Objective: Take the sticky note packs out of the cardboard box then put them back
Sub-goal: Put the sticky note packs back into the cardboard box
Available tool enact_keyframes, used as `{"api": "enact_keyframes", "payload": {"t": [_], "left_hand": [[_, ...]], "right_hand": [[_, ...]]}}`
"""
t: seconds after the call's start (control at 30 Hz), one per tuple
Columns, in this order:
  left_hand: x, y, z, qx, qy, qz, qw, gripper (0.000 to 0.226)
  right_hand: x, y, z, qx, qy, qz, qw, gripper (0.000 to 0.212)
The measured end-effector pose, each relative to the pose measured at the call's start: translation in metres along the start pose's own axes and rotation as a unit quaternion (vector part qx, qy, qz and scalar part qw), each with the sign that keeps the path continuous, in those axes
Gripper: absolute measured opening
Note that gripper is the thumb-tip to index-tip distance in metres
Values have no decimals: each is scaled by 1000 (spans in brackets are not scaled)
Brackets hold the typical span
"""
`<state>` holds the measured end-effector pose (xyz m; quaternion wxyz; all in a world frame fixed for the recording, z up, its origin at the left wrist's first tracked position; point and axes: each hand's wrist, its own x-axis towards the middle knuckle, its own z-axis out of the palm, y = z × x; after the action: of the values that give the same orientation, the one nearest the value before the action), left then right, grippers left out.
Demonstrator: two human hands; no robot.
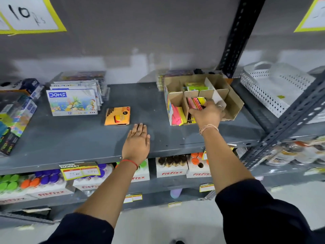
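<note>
A cardboard box (233, 101) with dividers stands on the grey shelf (79, 138), right of centre. Pink and yellow sticky note packs (177, 114) fill its front left slot, and green packs (195, 87) sit at the back. My right hand (207, 114) reaches into the middle slot and grips a pink and yellow sticky note pack (196, 103). One orange sticky note pack (117, 115) lies flat on the shelf to the left of the box. My left hand (137, 143) rests flat on the shelf, fingers together, holding nothing, just below that orange pack.
DOMS colour boxes (73, 101) are stacked at the left, with more packaged goods at the far left edge. A white perforated basket (274, 88) sits to the right, behind a slotted upright (235, 36). Bottle cartons (171, 167) line the shelf below.
</note>
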<state>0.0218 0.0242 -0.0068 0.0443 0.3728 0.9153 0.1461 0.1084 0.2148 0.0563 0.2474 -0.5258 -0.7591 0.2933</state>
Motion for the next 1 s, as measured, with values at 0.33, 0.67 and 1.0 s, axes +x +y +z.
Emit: {"api": "enact_keyframes", "payload": {"t": [0.33,0.67,1.0], "left_hand": [[-1,1,-2,16,-19,-9,1000,49],[-22,-33,-17,9,31,-52,998,47],[-26,-59,-18,1,40,-85,996,54]], "right_hand": [[-7,10,9,-14,-76,12,997,53],[-27,-59,20,-41,-129,-359,923,78],[-27,-110,101,-237,-347,-483,768,98]]}}
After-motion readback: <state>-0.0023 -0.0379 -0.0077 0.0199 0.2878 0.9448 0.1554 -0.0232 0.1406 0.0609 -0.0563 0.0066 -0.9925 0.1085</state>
